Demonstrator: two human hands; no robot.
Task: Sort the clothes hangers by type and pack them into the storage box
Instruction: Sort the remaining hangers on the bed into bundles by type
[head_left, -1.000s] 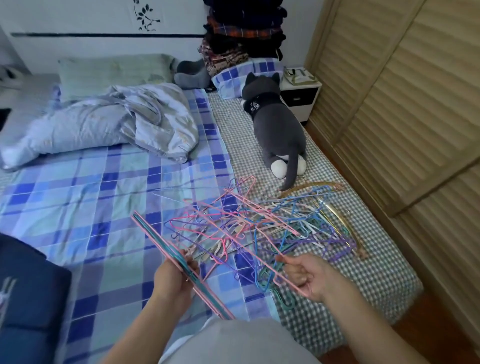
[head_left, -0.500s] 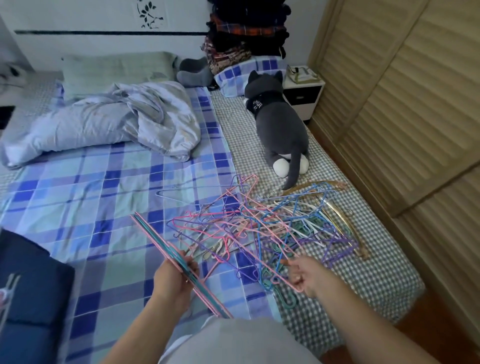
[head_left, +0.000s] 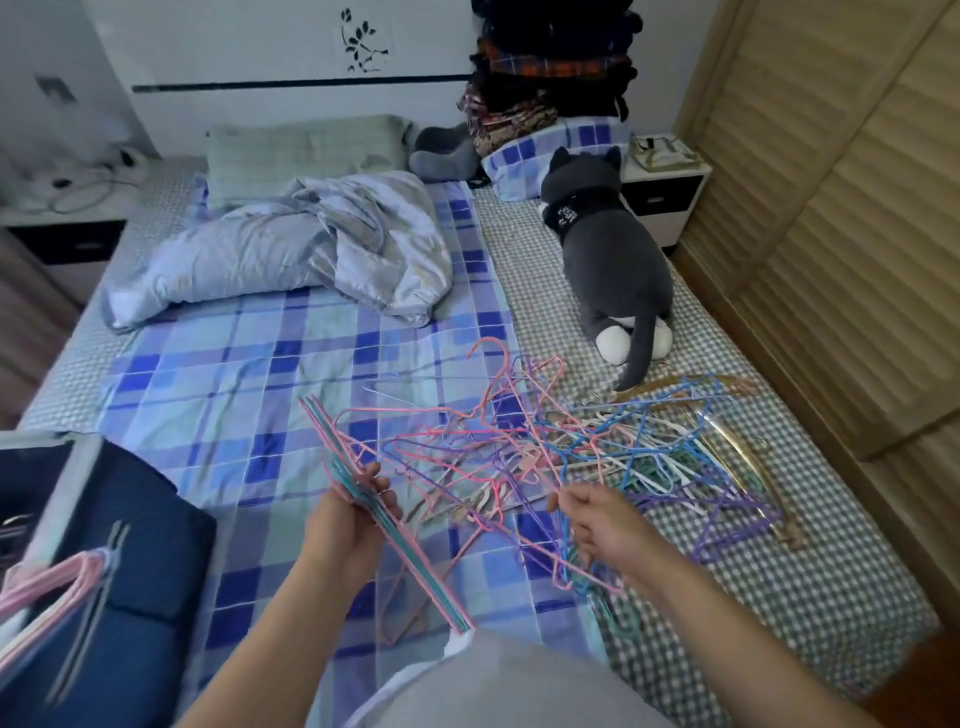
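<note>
Hangers: tangled pile (head_left: 597, 452) of thin wire ones (pink, blue, purple, white) lies on the bed (head_left: 249, 395), spread from centre toward the right edge, just far of both hands. A few thicker gold-toned hangers (head_left: 737, 457) sit at the pile's right side.

Left hand (head_left: 345, 525): fingers curled round a sorted bundle (head_left: 384, 514) of pink and teal hangers, stacked flat together. Bundle's long axis runs diagonally, far-left to near-right.

Right hand (head_left: 602, 530): fingers pinched on a pink hanger (head_left: 524, 519) at the pile's near edge. This hanger's long side slants from far-left down to near-right, roughly parallel to the bundle and just right of it. Its far end is threaded among other wires.

Judgement: step in hand is freeing this pink hanger and laying it onto the left-hand bundle. The right hand is the nearer one to the pile; the move is a short leftward carry. Snagging on neighbouring hooks looks likely.

Storage box (head_left: 62, 519): near-left, dark, with pink hangers (head_left: 47, 582) already at its edge. Plush cat (head_left: 613, 270) lies far-right of the pile, apart.
</note>
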